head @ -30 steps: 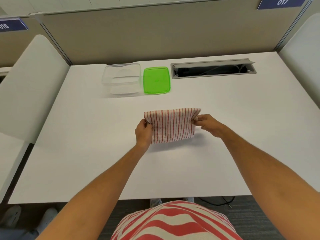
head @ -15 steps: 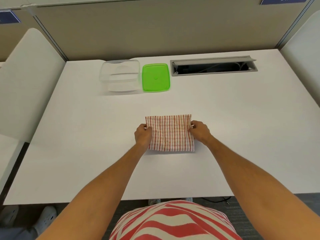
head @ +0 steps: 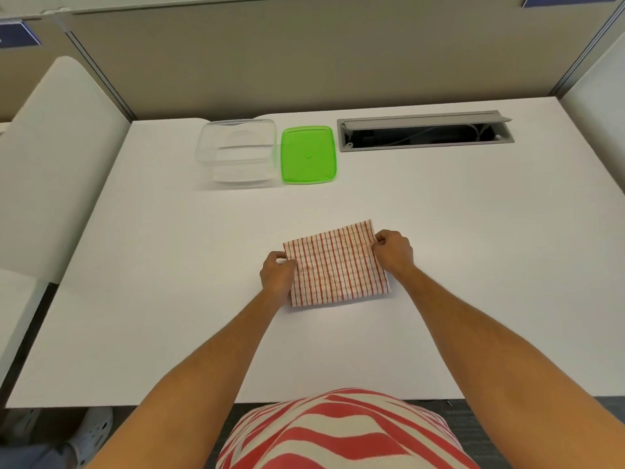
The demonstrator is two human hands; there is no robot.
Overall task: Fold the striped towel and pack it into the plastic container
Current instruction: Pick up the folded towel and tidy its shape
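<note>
The striped towel (head: 338, 264) is lying folded into a small rectangle near the middle of the white worktop (head: 169, 299), a little skewed so that its far right corner is sitting farther back than its left one. The person is leaning over it with both bare arms stretched forward. The left hand (head: 278, 274) is gripping the towel's left edge, fingers curled in around the cloth near the far left corner. The right hand (head: 394, 252) is pinching the right edge up by the far right corner, knuckles bunched and fingertips closed on the fabric. The near edge of the towel is resting flat on the worktop and casting a thin shadow along it.

Well behind the towel, toward the back of the worktop, the clear plastic container (head: 236, 152) is standing open and holding nothing. Its green lid (head: 308, 154) is lying flat just beside it on the right, apart from the towel. Farther right along the back edge, a grey cable hatch (head: 424, 132) is sitting with its flap raised. A beige partition (head: 304, 62) is running behind the worktop.
</note>
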